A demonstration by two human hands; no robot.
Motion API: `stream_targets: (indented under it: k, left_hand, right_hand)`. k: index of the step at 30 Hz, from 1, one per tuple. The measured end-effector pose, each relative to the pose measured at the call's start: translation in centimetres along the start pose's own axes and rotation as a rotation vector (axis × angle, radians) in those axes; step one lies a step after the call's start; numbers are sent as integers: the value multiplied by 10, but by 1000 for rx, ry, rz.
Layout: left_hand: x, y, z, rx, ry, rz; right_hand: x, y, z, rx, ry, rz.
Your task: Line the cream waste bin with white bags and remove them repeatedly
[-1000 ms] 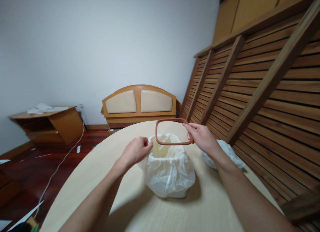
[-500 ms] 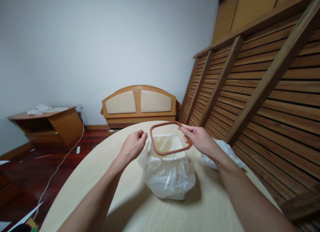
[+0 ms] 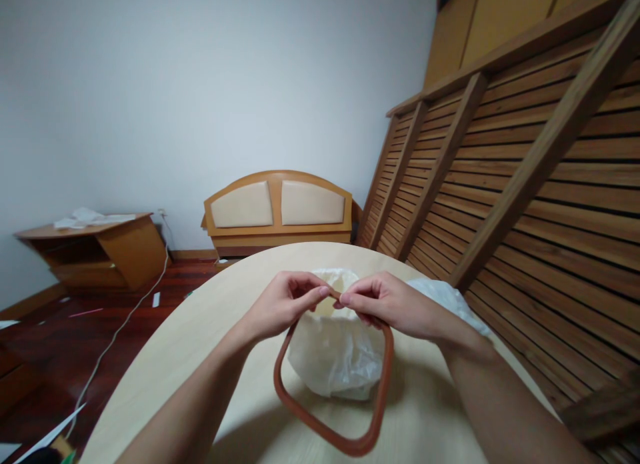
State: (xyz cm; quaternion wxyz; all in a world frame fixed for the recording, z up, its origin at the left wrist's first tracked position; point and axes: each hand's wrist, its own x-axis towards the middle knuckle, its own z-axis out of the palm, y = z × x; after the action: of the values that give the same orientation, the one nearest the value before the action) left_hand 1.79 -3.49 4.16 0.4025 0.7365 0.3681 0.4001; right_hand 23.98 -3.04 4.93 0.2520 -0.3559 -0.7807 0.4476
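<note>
A brown, rounded-square ring frame [image 3: 326,429] hangs from both my hands in front of a bin. My left hand [image 3: 285,305] pinches its upper edge between thumb and fingers. Close beside it, my right hand [image 3: 387,304] grips the same edge, the two thumbs almost meeting. Behind the frame stands a small bin lined with a white plastic bag [image 3: 337,357], the bag folded over the rim and loose around the outside. My hands hide part of the bin's opening.
The bin stands on a round, pale wooden table [image 3: 240,384]. Another white plastic bag [image 3: 445,297] lies to the right, partly behind my right arm. Slatted wooden panels [image 3: 525,237] lean along the right side. A low desk [image 3: 100,251] and a white cable [image 3: 125,324] are at the left.
My left hand, previously off the frame, has moved right and taken hold of it. The frame has swung from lying over the bin's opening to hanging down in front, nearer me.
</note>
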Motion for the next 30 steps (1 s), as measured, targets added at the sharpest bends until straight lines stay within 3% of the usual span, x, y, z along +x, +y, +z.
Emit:
stream_targets:
  k: [3,10,16,19,25,30]
  left_hand:
    - [1,-2,2,-4,30,-6]
    - [8,-14,-1,-104,438,37]
    - [12,-18,-1,-247,681,11]
    - [13,-18,-1,-304,673,1]
    - [11,-17,-1,-250,517,-80]
    - [10,-16,0,-184,368,-119]
  right_hand:
    - [1,3,-2,-18,41,-3]
    - [9,10,-10,81,295,-96]
    - [10,7,-5,197,325,-6]
    - [12,11,-5,242,364,24]
    - [17,24,-16,189,584,6]
    - [21,32,-18,53,572,0]
